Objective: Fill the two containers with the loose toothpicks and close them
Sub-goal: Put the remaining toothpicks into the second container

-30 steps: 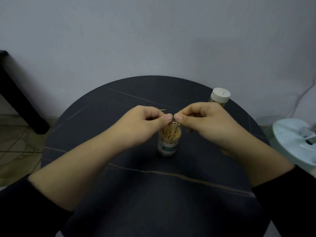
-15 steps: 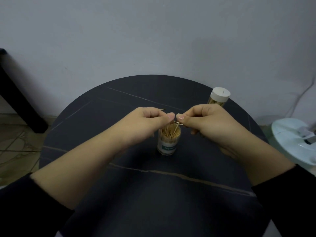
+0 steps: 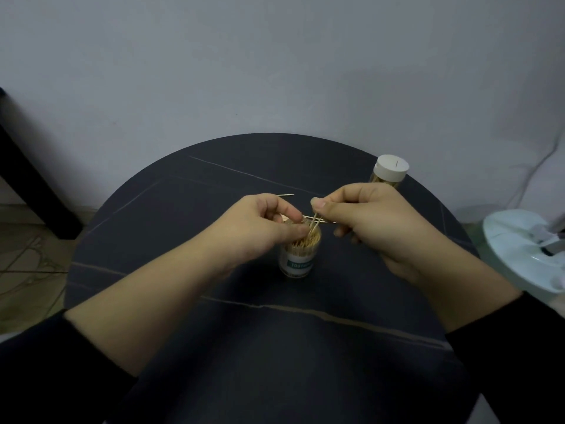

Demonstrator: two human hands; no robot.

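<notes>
Currently the left hand (image 3: 260,229) and right hand (image 3: 374,223) are both pinching thin wooden toothpicks (image 3: 314,221) in their fingers above the clear plastic container (image 3: 299,258) at frame centre; crossed sticks could snag its crowded mouth and scatter.

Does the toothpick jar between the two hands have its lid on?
No, the jar stands open with toothpicks showing at its mouth; only the far jar wears a white cap.

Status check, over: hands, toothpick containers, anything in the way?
Right hand pinching toothpicks over open container; left hand at its rim, grip unclear. Second container capped. One loose toothpick on table behind hands; nothing blocking.
</notes>
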